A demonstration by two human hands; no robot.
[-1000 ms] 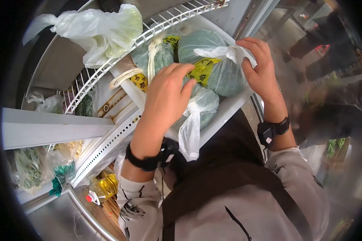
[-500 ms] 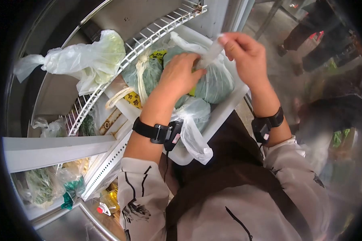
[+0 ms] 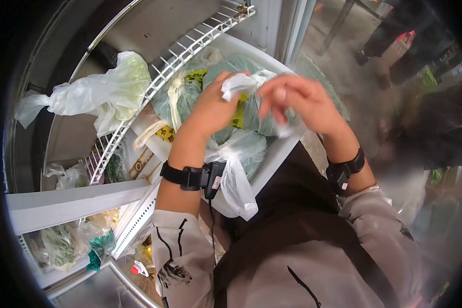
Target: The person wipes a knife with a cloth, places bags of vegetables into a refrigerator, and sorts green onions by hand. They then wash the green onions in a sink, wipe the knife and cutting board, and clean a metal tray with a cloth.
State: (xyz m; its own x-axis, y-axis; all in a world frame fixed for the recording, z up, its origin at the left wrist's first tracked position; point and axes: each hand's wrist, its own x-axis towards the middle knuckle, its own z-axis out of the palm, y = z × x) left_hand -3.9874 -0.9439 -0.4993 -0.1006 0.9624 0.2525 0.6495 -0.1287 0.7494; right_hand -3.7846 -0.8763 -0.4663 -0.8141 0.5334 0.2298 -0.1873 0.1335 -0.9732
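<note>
My left hand is closed on the gathered white top of a plastic bag, above a white bin that holds several tied bags. My right hand is just right of that bag top, its fingers apart and partly blurred, with nothing visibly gripped. Below my left wrist lies a knotted clear bag, its tail hanging over the bin's near edge. Left of my left hand a greenish bag is tied with a pale strip.
A white wire shelf curves along the bin's left side, with a bagged pale green vegetable on it. A white bar crosses the left. Bagged greens sit below. A person's dark-clothed legs are at upper right.
My right hand has moved down and left and has opened, off the bag's plastic. My left hand has shifted slightly left, with white plastic now bunched at its fingers.
</note>
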